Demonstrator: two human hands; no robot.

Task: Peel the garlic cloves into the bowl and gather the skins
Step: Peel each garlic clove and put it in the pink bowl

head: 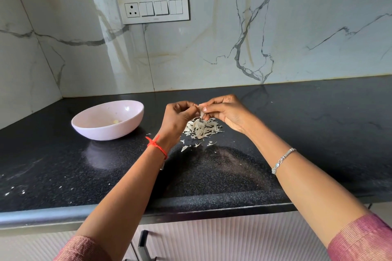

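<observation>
Left hand (178,116), right hand (224,114): fingers (212,105) tight on garlic clove (201,113), roughly upright, above skins (201,130).

Clove (201,112) mostly hidden where the left hand (178,118) and right hand (227,112) pinch it; skins (204,129) partly behind the left hand; pale bit (115,121) in bowl (127,130) too small to identify; sleeves (360,239) and handle (143,246) cut by the bottom edge.

You see white veined marble walls (297,27) meeting upper left, a switch panel (153,8) top centre. A black speckled tabletop (63,165) spans mid-frame above ribbed cabinet fronts (233,237).
</observation>
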